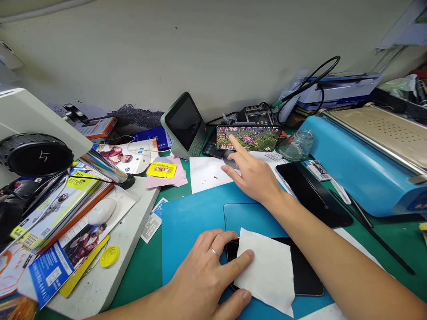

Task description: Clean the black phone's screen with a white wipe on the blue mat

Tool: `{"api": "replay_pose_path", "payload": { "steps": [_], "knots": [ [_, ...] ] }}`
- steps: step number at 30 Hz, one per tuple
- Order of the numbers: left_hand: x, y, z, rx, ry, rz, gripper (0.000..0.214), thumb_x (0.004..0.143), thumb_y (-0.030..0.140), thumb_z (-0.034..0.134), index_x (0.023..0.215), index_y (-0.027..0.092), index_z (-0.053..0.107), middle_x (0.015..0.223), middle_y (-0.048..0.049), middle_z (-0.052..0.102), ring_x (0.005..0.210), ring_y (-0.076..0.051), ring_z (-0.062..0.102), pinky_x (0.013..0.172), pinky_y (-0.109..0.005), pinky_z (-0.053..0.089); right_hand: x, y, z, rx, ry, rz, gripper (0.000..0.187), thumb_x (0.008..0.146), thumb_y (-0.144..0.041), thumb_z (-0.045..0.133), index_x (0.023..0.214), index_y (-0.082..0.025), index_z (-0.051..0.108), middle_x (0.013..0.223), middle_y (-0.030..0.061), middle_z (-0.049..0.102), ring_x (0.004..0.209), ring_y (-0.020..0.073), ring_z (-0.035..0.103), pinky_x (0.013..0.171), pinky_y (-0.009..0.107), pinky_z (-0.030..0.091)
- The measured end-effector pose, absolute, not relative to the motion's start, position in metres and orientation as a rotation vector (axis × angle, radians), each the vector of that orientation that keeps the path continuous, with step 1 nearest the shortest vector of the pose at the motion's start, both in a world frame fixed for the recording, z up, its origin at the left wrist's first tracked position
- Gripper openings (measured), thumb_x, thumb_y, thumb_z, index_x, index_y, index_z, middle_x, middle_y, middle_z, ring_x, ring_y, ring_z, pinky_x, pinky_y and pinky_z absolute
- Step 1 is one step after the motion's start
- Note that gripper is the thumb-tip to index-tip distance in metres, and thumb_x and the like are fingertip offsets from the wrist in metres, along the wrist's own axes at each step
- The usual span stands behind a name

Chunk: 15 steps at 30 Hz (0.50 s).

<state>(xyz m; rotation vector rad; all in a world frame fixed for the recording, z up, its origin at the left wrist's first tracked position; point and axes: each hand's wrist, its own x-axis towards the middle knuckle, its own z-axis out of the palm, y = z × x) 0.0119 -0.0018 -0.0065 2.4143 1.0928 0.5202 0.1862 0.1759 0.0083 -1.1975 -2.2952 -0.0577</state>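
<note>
My left hand grips the left end of a dark smartphone on a blue mat. Its thumb and middle finger are at opposite edges; the index finger presses a white paper tissue that covers part of the screen. A clear screen protector lies just beyond. My right hand reaches forward with fingers apart, holding nothing. Its index fingertip is at the screen of a second smartphone, which stands sideways and shows a game. Another black phone lies flat, right of my forearm.
A smart display stands by the wall. At right are a glass jar, a blue machine and black tweezers. Packets and booklets crowd the white stand at left, beside a yellow cap.
</note>
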Motion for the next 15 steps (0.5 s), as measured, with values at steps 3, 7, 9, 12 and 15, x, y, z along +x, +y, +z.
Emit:
{"api": "replay_pose_path", "payload": {
  "steps": [3, 7, 9, 12, 15],
  "knots": [
    [0.0120, -0.0011, -0.0067, 2.414, 1.092, 0.523, 0.055, 0.094, 0.029, 0.064, 0.147, 0.026, 0.050, 0.142, -0.0167, 0.048, 0.126, -0.035, 0.050, 0.101, -0.057, 0.049, 0.1862, 0.1761, 0.0077, -1.184, -2.291, -0.057, 0.032, 0.102, -0.047, 0.047, 0.099, -0.019, 0.062, 0.165, 0.0113, 0.033, 0.080, 0.0218, 0.071, 0.057, 0.035, 0.046],
    [0.0120, -0.0008, -0.0068, 2.407, 1.098, 0.546, 0.056, 0.093, 0.030, 0.065, 0.147, 0.026, 0.050, 0.142, -0.0160, 0.049, 0.126, -0.035, 0.051, 0.101, -0.057, 0.049, 0.1858, 0.1748, 0.0079, -1.169, -2.318, -0.081, 0.034, 0.103, -0.048, 0.045, 0.097, -0.019, 0.063, 0.164, 0.0104, 0.034, 0.079, 0.0226, 0.071, 0.057, 0.036, 0.046],
    [0.0119, -0.0012, -0.0065, 2.411, 1.097, 0.551, 0.056, 0.093, 0.030, 0.065, 0.146, 0.026, 0.050, 0.141, -0.0155, 0.050, 0.126, -0.034, 0.051, 0.101, -0.056, 0.049, 0.1855, 0.1744, 0.0082, -1.169, -2.333, -0.091, 0.034, 0.102, -0.048, 0.045, 0.097, -0.020, 0.064, 0.163, 0.0098, 0.036, 0.077, 0.0227, 0.071, 0.058, 0.037, 0.047],
    [0.0116, -0.0017, -0.0055, 2.421, 1.110, 0.555, 0.055, 0.092, 0.031, 0.066, 0.146, 0.026, 0.052, 0.141, -0.0152, 0.051, 0.124, -0.034, 0.052, 0.101, -0.055, 0.050, 0.1850, 0.1747, 0.0085, -1.174, -2.337, -0.087, 0.034, 0.102, -0.048, 0.045, 0.098, -0.020, 0.064, 0.163, 0.0100, 0.037, 0.078, 0.0227, 0.071, 0.059, 0.037, 0.048],
    [0.0113, -0.0017, -0.0049, 2.424, 1.119, 0.558, 0.055, 0.092, 0.032, 0.067, 0.145, 0.026, 0.053, 0.141, -0.0151, 0.052, 0.124, -0.034, 0.053, 0.101, -0.055, 0.050, 0.1846, 0.1751, 0.0084, -1.181, -2.342, -0.090, 0.034, 0.102, -0.048, 0.046, 0.100, -0.020, 0.064, 0.163, 0.0103, 0.037, 0.080, 0.0226, 0.071, 0.059, 0.037, 0.049]
  ]
}}
